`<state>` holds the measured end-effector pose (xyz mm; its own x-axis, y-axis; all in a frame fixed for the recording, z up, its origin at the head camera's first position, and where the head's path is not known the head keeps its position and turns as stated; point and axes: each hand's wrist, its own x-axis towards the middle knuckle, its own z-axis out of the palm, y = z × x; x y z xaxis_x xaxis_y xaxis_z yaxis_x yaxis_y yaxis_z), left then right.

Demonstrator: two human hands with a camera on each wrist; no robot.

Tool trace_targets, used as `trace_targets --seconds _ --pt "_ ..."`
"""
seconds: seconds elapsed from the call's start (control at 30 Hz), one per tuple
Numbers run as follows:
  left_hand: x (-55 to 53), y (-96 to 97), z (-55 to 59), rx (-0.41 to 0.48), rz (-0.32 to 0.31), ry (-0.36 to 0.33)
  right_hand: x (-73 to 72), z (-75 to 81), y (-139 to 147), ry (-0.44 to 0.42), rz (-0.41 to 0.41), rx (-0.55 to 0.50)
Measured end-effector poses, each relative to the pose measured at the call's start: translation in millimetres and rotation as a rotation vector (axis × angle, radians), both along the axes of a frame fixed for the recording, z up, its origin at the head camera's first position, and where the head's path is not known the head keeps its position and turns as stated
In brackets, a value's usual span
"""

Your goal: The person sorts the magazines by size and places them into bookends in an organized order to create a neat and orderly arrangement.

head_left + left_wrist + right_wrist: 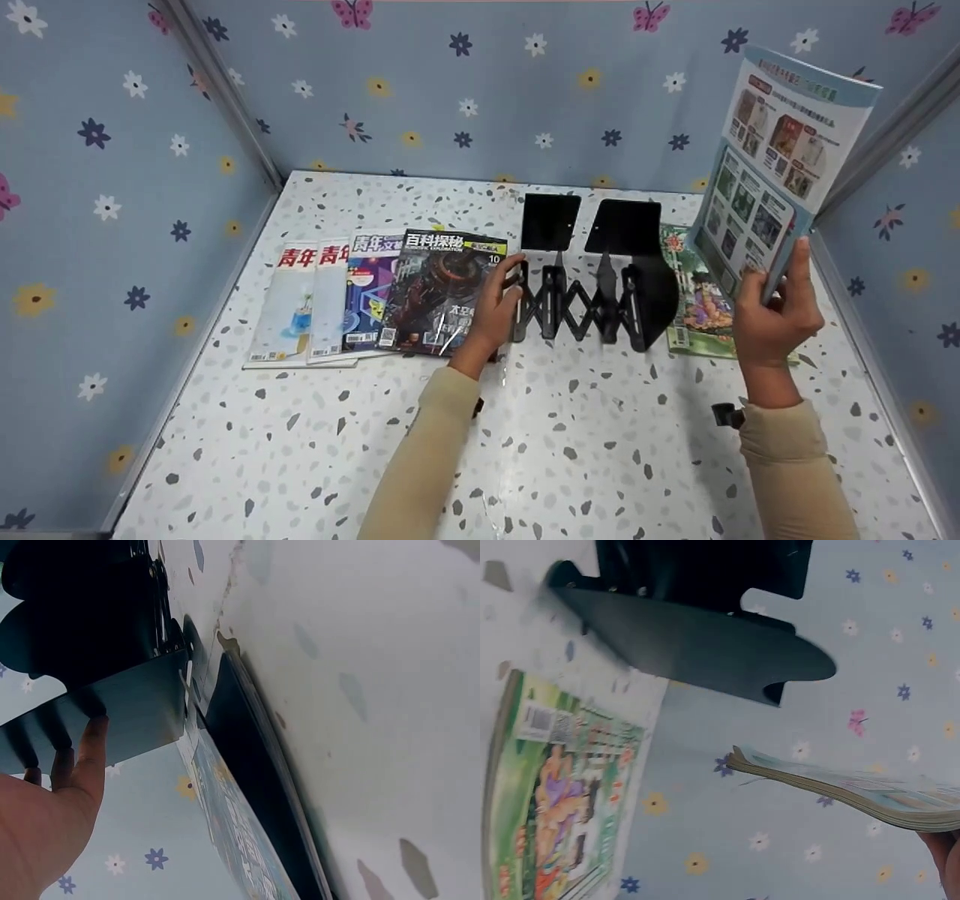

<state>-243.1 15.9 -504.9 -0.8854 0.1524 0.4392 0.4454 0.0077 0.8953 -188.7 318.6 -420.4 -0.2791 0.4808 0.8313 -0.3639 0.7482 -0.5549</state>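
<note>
A black expandable book rack point(577, 307) stands on the table with its slatted base stretched out and upright panels. My left hand point(495, 307) is at its left end; in the left wrist view the fingertips point(96, 727) touch the outer face of the end panel point(142, 709). My right hand point(776, 319) grips a magazine point(784, 150) by its lower edge, raised and tilted above the table on the right. In the right wrist view this magazine point(855, 795) shows edge-on, apart from the rack. Most of the right hand is out of that view.
Several magazines lie overlapping on the left, a dark-covered one point(442, 292) on top, close to my left wrist. Another green magazine point(701, 307) lies flat right of the rack, under the raised one. Flower-patterned walls point(465, 90) enclose the speckled table point(585, 442) at back and sides.
</note>
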Motion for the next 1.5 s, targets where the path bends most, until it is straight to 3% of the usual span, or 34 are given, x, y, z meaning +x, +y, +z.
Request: trace_targets --seconds 0.27,0.57,0.73,0.97,1.17,1.27,1.5 --pt "-0.7 -1.1 1.7 0.018 0.002 -0.013 -5.2 -1.3 -17.1 0.097 0.072 0.002" --pt "0.0 -1.4 -1.5 0.013 -0.007 -0.054 -6.4 -2.2 -40.8 0.120 0.121 -0.011" --pt "-0.1 -1.5 -2.4 0.023 0.002 -0.040 -5.5 -1.4 -54.5 0.171 0.207 -0.048" --pt "0.1 -1.1 -0.9 0.052 -0.002 0.021 -11.7 -8.6 -62.5 0.213 0.236 -0.006" --pt "1.2 -0.9 1.0 0.053 0.000 0.014 -8.3 -1.2 -82.8 0.223 0.288 -0.012" --pt "-1.8 -0.1 -3.6 0.045 0.006 0.012 -6.4 2.8 -94.1 0.231 0.314 -0.004" --pt "-0.5 0.9 -1.6 0.035 0.009 -0.006 -10.5 -0.9 -117.9 0.293 0.349 -0.009"
